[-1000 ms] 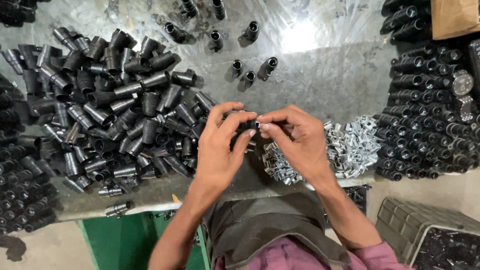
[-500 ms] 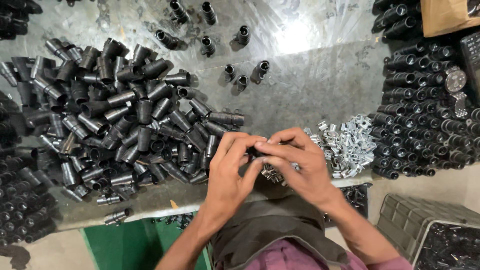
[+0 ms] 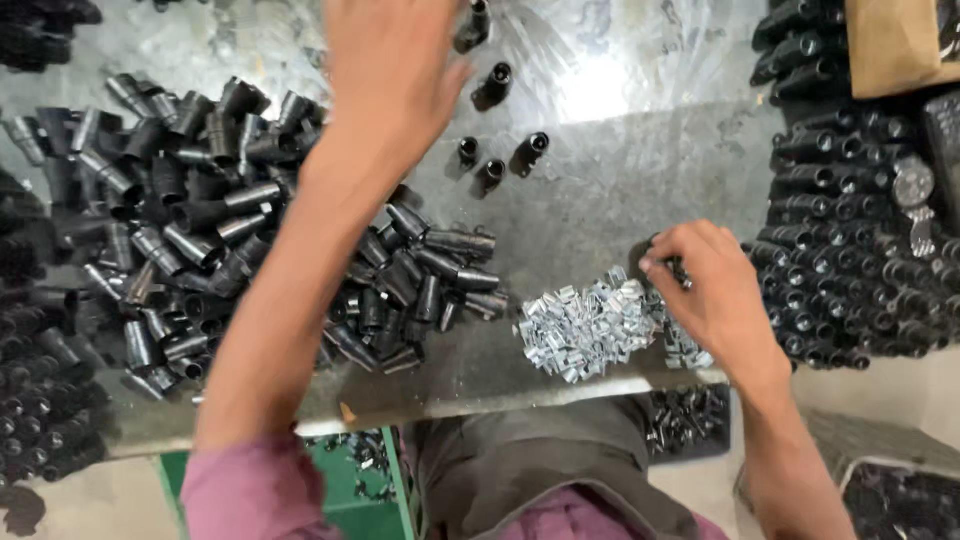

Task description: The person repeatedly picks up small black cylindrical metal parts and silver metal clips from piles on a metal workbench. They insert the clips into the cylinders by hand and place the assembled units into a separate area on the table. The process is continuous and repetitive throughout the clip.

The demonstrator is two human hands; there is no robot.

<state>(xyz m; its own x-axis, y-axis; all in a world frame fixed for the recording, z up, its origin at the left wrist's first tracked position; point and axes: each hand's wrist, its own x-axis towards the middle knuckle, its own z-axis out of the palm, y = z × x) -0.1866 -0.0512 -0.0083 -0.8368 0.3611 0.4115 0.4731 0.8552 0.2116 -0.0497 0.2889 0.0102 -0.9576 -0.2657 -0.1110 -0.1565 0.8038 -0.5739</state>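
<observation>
My left hand [image 3: 390, 70] stretches far forward over the grey metal table [image 3: 600, 200], palm down and thumb spread. Its fingertips run past the top edge, so anything in them is hidden. Close to it stand a few upright black tube fittings [image 3: 495, 165]. My right hand [image 3: 715, 295] rests at the near right with fingers curled and pinched into a pile of small silver metal clips [image 3: 585, 330]. A big heap of black tube fittings [image 3: 230, 240] lies under and left of my left forearm.
Rows of upright black fittings [image 3: 850, 230] pack the right side, with a cardboard box [image 3: 900, 40] behind them. More black parts lie at the far left [image 3: 40, 400]. A green crate [image 3: 370, 470] and a grey crate [image 3: 890, 480] sit below the table's front edge.
My two hands, earlier held together over the table's front edge working on a small part, have parted. The left has reached far forward; the right has dropped onto the clip pile.
</observation>
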